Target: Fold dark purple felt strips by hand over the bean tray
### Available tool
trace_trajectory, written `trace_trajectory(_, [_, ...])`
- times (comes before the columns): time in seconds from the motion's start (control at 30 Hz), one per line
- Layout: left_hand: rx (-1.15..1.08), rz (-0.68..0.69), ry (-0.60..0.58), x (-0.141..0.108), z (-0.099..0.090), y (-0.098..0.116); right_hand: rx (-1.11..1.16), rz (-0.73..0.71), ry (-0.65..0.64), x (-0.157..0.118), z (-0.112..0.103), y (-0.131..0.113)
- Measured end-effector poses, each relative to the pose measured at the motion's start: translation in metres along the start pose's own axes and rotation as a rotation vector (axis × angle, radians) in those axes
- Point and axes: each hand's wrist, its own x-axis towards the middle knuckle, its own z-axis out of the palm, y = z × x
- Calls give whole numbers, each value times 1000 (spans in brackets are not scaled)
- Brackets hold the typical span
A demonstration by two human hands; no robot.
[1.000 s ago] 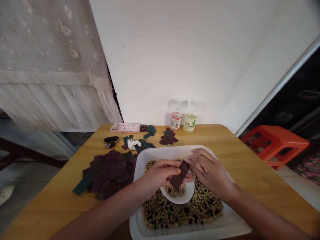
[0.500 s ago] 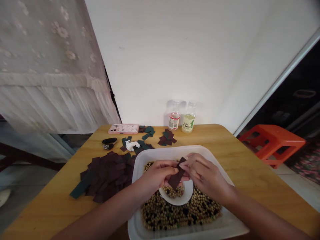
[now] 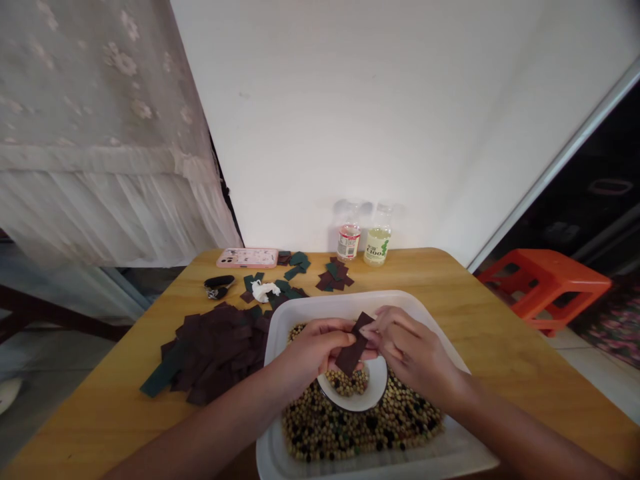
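Note:
Between my hands is a dark brown rectangular piece [image 3: 351,355], flat and thin like cloth or leather, tilted above a small white bowl [image 3: 379,390]. My left hand [image 3: 323,343] pinches its left edge between thumb and fingers. From the other side, my right hand [image 3: 407,340] closes its fingertips on the upper right edge. Whether the right fingers also hold something small cannot be made out. Inside the bowl lie pale round beads [image 3: 347,383]. It rests in a white plastic tub [image 3: 274,333] full of tan and black beads [image 3: 350,430].
Left of the tub is a heap of brown pieces [image 3: 220,347] with a green strip [image 3: 163,375]. Behind are a crumpled white tissue [image 3: 265,291], a black key fob [image 3: 219,285], a pink phone [image 3: 247,258] and two bottles [image 3: 349,241]. An orange stool [image 3: 555,280] stands right of the table.
Almost nothing differs. The brown piece and both hands have shifted very slightly, with the same grip on it.

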Motion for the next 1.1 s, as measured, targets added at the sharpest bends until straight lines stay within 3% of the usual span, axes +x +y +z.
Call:
trace_trajectory(0.2, [-13, -2, 8, 0, 0, 1, -23, 69, 112, 0, -1, 5])
trace_trajectory(0.43, [19, -34, -35, 1, 1, 1, 5, 109, 41, 4, -3, -3])
trace_trajectory(0.83, [25, -30, -29, -2, 0, 3, 18, 138, 75, 7, -5, 0])
trace_trajectory(1.0, [39, -67, -94, -1, 1, -1, -40, 134, 70, 5, -5, -2])
trace_trajectory(1.1, [35, -36, -49, -1, 1, 1, -40, 139, 54, 4, -4, -2])
